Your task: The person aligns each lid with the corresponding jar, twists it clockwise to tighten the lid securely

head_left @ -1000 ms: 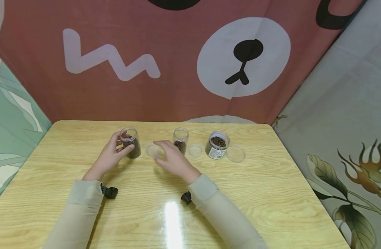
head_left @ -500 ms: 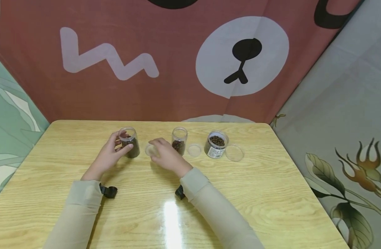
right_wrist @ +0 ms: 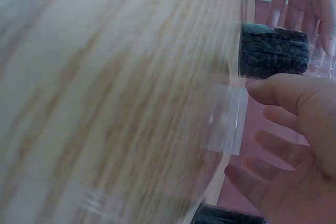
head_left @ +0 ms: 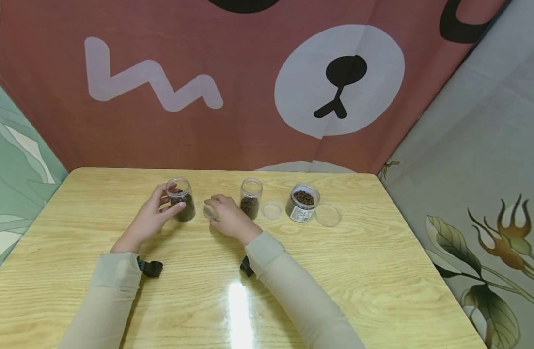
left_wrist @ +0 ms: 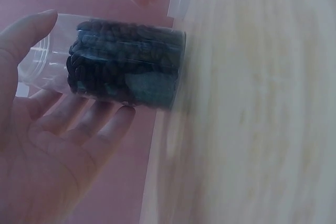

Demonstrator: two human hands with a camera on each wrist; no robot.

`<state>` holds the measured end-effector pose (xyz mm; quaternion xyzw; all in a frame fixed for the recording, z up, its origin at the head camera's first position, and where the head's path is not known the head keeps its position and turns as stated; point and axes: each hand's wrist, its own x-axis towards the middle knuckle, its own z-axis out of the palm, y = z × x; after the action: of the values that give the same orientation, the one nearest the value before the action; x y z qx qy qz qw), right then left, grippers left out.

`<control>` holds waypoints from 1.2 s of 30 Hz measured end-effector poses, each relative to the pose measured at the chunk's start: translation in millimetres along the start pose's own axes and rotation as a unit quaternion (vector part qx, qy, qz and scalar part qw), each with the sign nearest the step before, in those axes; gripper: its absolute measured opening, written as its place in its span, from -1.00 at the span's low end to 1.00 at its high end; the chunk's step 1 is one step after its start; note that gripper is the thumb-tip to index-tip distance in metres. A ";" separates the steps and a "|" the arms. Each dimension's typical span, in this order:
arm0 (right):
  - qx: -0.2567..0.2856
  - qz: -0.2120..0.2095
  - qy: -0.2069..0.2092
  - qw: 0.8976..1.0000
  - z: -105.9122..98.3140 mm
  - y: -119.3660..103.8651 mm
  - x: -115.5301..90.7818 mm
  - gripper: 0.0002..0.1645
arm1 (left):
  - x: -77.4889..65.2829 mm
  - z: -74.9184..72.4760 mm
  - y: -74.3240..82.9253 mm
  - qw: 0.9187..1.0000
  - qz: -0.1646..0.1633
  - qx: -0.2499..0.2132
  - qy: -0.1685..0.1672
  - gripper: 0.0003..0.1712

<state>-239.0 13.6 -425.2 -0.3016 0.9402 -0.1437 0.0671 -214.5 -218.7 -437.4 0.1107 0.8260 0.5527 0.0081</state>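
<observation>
My left hand (head_left: 155,213) holds a clear open-topped jar (head_left: 182,208) of dark coffee beans, upright on the table. In the left wrist view its thumb lies along one side of the jar (left_wrist: 126,61) and the fingers along the other. Just right of that jar, a round clear lid (head_left: 208,211) lies on the table. My right hand (head_left: 229,217) reaches over this lid, partly covering it. In the right wrist view, the thumb tip is at one edge of the lid (right_wrist: 226,121), and the spread fingers are near the other; firm contact cannot be made out.
A second open jar of beans (head_left: 250,207) stands right of my right hand, with a clear lid (head_left: 272,210) beside it. Farther right are a wide labelled jar (head_left: 302,206) of brown beans and a larger lid (head_left: 330,214). A printed curtain (head_left: 245,135) hangs behind the table.
My right hand has moved left and closer in over the lid beside the held jar, away from the middle jar. My left hand keeps its hold.
</observation>
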 end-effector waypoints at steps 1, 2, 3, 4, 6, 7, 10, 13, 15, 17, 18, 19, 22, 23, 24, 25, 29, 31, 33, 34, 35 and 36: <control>-0.002 0.001 -0.001 1.000 0.2 -0.5 0.5 -0.35 | -0.1 -0.4 0.3 1.000 0.000 0.000 -0.001 -0.19; -0.005 0.000 -0.001 1.000 0.2 -1.0 1.1 -0.36 | -0.4 -0.9 0.8 1.000 -0.002 0.000 -0.002 -0.18; -0.008 -0.002 0.000 1.000 0.3 -1.6 1.7 -0.36 | -0.7 -1.4 1.4 1.000 -0.003 -0.001 -0.004 -0.18; -0.010 -0.004 0.001 1.000 0.3 -2.3 2.2 -0.37 | -1.1 -1.8 1.8 1.000 -0.005 -0.001 -0.005 -0.17; -0.019 -0.006 0.000 1.000 0.9 -3.6 3.4 -0.38 | -2.0 -2.4 1.9 1.000 -0.007 -0.002 -0.006 -0.16; -0.022 -0.007 0.000 1.000 1.2 -4.2 4.0 -0.38 | -2.2 -2.6 1.6 1.000 -0.008 -0.002 -0.007 -0.16; -0.042 -0.009 -0.002 0.999 2.2 -5.1 5.6 -0.40 | -3.0 -3.1 0.9 1.000 -0.005 -0.001 -0.008 -0.16; -0.057 -0.005 -0.006 0.998 3.4 -5.3 6.7 -0.40 | -3.4 -3.5 -0.5 1.000 0.001 0.003 -0.011 -0.16; -0.060 -0.001 -0.008 0.998 3.6 -5.1 7.1 -0.40 | -3.6 -3.9 -1.3 1.000 0.002 0.004 -0.015 -0.16; -0.058 0.002 -0.009 0.998 3.6 -4.9 7.6 -0.40 | -3.9 -4.5 -2.2 1.000 0.001 0.005 -0.018 -0.15; -0.055 0.003 -0.009 0.998 3.5 -4.7 7.8 -0.40 | -4.1 -4.8 -2.3 1.000 0.002 0.003 -0.020 -0.15; -0.054 0.004 -0.010 0.998 3.4 -4.5 8.1 -0.40 | -4.4 -5.3 -2.1 1.000 0.001 0.002 -0.023 -0.15; -0.054 0.004 -0.011 0.998 3.3 -3.5 8.7 -0.40 | -4.3 -6.6 -2.3 0.999 0.001 -0.002 -0.035 -0.16; -0.054 0.004 -0.012 0.998 3.3 -3.2 8.8 -0.40 | -4.1 -6.8 -2.0 0.999 0.003 -0.004 -0.039 -0.17; -0.054 0.004 -0.012 0.998 3.5 -2.6 8.8 -0.40 | -4.1 -7.0 -1.7 0.999 0.005 -0.004 -0.043 -0.17; -0.054 0.005 -0.012 0.998 3.5 -2.0 9.0 -0.40 | -4.2 -7.1 -1.3 0.999 0.005 -0.003 -0.046 -0.17; -0.050 0.003 -0.009 0.999 3.9 0.5 9.6 -0.40 | -4.6 -7.3 0.9 0.999 0.009 -0.009 -0.052 -0.18; -0.050 0.001 -0.009 0.999 3.8 1.6 10.0 -0.40 | -4.9 -7.3 2.0 0.998 0.007 -0.012 -0.055 -0.18; -0.051 -0.002 -0.008 0.999 3.7 2.3 10.0 -0.40 | -5.4 -7.2 3.0 0.998 0.007 -0.011 -0.058 -0.18; -0.052 -0.004 -0.008 0.999 3.6 2.5 10.0 -0.41 | -5.6 -7.0 3.5 0.998 0.008 -0.010 -0.059 -0.19; -0.054 -0.007 -0.007 0.998 3.6 2.7 10.0 -0.41 | -5.7 -7.0 3.5 0.998 0.010 -0.008 -0.060 -0.19; -0.056 -0.009 -0.007 0.998 3.7 2.9 9.9 -0.41 | -5.8 -6.7 3.8 0.998 0.011 -0.007 -0.062 -0.20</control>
<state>-247.8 9.2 -430.0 -0.3141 0.9435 -0.0892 0.0554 -209.1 -224.6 -431.9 0.1535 0.8186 0.5508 0.0540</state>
